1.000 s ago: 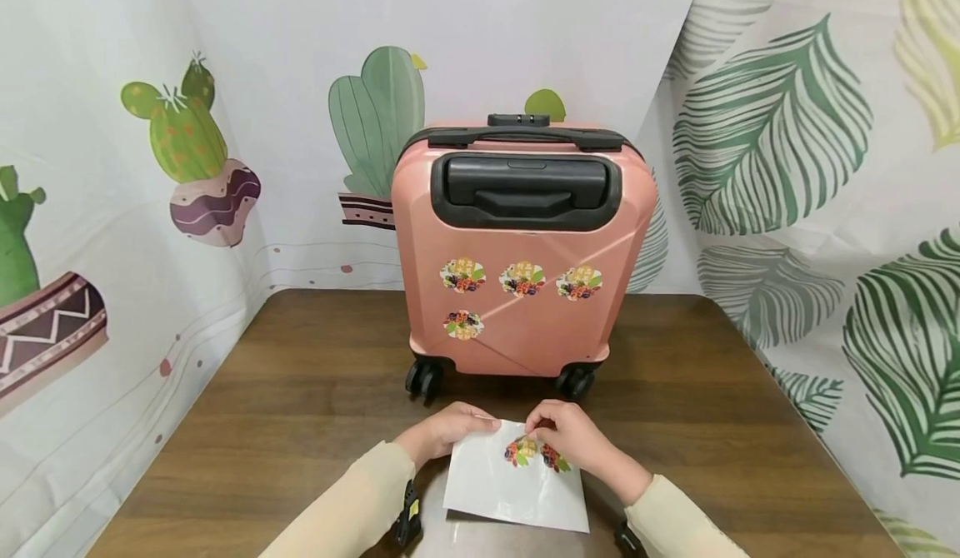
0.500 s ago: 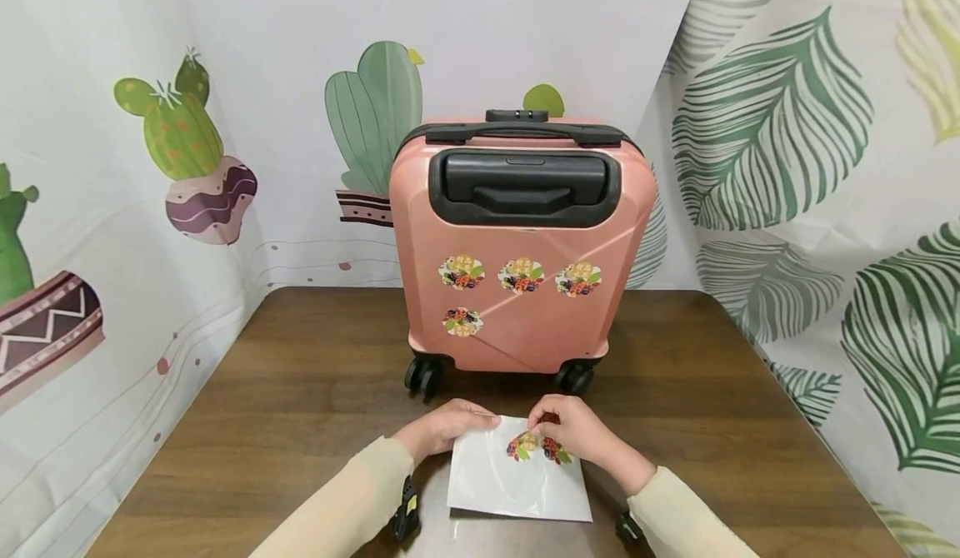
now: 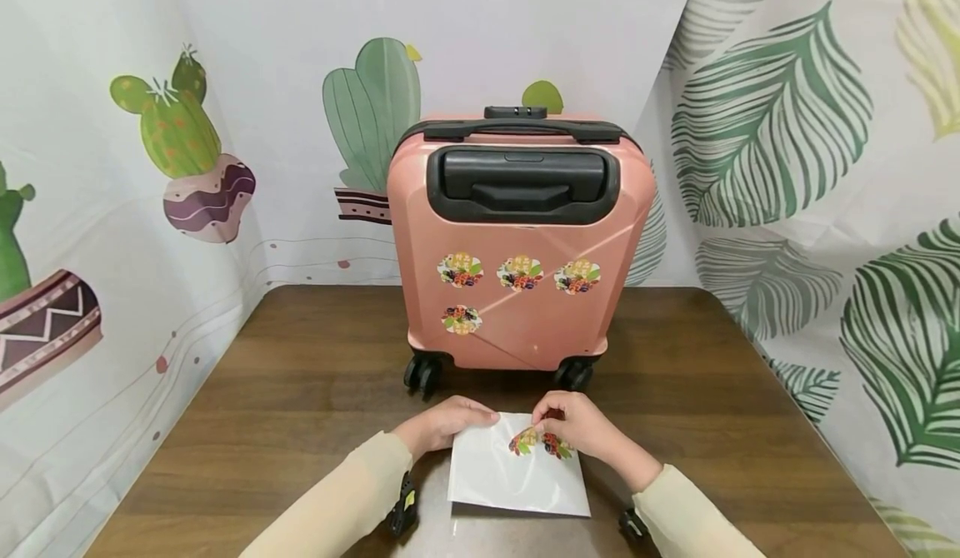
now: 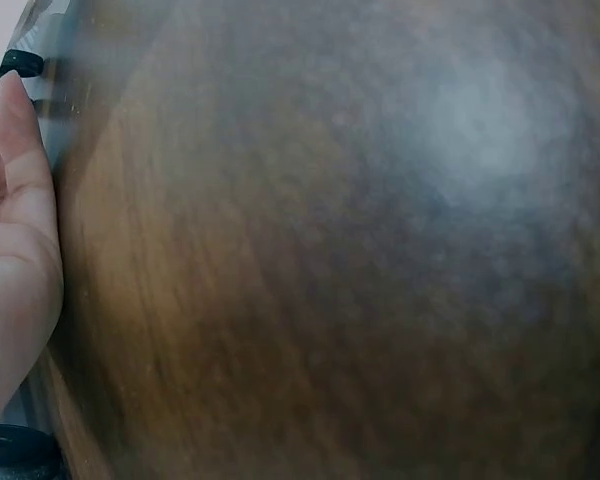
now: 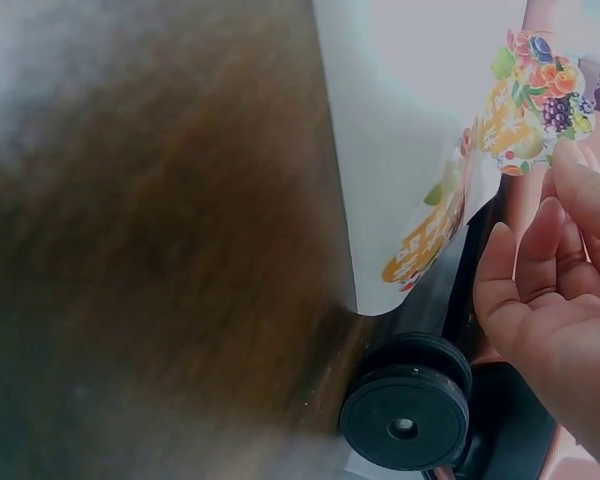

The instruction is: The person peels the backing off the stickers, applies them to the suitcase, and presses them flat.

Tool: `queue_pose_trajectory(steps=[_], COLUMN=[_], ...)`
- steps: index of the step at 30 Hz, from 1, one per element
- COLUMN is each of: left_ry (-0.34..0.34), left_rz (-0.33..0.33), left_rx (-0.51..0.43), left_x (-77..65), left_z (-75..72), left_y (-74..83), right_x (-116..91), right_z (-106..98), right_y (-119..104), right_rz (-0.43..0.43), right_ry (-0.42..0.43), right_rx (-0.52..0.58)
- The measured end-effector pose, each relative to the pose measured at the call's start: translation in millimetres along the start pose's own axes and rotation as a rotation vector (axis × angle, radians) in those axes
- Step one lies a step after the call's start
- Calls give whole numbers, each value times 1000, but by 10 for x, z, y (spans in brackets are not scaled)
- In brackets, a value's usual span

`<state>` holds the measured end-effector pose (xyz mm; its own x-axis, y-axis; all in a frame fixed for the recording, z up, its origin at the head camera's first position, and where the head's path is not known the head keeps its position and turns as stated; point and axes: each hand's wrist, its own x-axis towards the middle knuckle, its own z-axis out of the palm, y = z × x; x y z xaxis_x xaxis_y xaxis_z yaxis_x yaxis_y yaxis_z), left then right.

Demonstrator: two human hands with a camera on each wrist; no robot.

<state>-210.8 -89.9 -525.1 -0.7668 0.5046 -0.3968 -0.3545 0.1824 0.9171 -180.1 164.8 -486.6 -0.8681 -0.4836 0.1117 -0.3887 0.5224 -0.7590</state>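
A white sticker sheet [image 3: 517,479] is held above the table in front of the suitcase. My left hand [image 3: 444,423] grips its upper left edge, thumb on top; the fingers beneath are hidden. At the sheet's upper right, my right hand [image 3: 576,425] pinches the edge of a round fruit sticker [image 5: 545,100]. In the right wrist view this sticker is partly lifted off the sheet. Another fruit sticker [image 3: 557,446] lies beside it, partly under my right hand. The left wrist view shows my left hand [image 4: 20,240] only at its left border.
A pink suitcase [image 3: 525,325] with black wheels stands upright on the wooden table [image 3: 300,375]. Three fruit stickers are in a row on its front, and one more sticker [image 3: 461,320] sits below the left one. Printed curtains [image 3: 480,25] hang behind.
Both hands and the sheet have shifted slightly up in the head view. My right hand has moved a little to the right, still pinching the sticker's edge.
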Motion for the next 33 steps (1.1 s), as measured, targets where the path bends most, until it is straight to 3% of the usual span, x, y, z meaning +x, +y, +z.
queue_pose_trajectory(steps=[12, 33], left_ry=[5, 5], left_rz=[-18, -4], left_rx=[-8, -28], left_x=[16, 32], left_z=[14, -6], left_y=[27, -25], right_x=[-36, -106], right_z=[-19, -89], right_y=[-18, -4], right_rz=[-3, 22], right_ry=[55, 60], right_rx=[7, 12])
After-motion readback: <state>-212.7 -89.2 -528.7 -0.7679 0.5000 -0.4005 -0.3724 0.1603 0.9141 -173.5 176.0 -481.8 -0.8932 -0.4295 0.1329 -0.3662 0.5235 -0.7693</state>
